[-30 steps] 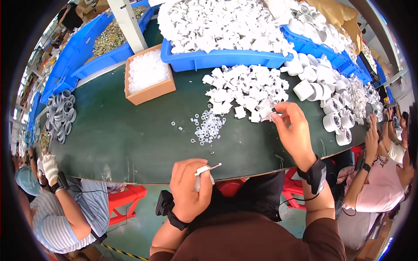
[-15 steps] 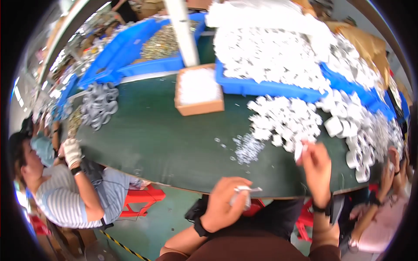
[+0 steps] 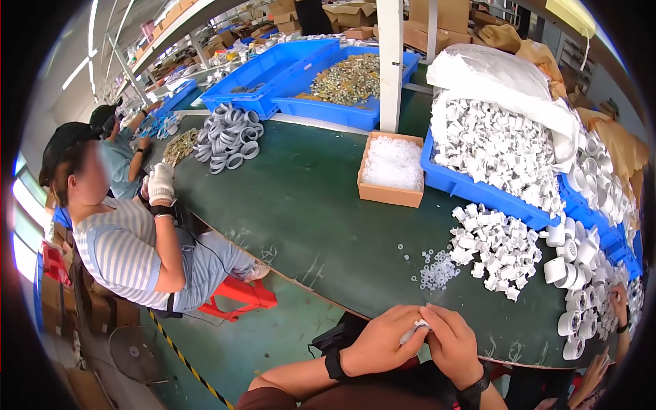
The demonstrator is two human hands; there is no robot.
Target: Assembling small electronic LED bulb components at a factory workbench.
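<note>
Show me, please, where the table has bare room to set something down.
The table looks bare between the grey rings and the box, down to the near edge. Crowded: the right side, with small rings, white pieces and cups.

Dark green across the worktop [image 3: 307, 212], scuffed pale along the near edge. Carries loose grey rings [image 3: 229, 139] toward the left, beside a heap of brassy bits [image 3: 180, 146]. Bears, farther right, an open cardboard box [image 3: 389, 195] just beside a blue bin [image 3: 465, 186]; closer in, a scatter of small translucent rings [image 3: 439, 270], then angular white pieces [image 3: 499, 249], then white cylinders [image 3: 568, 324].
</note>
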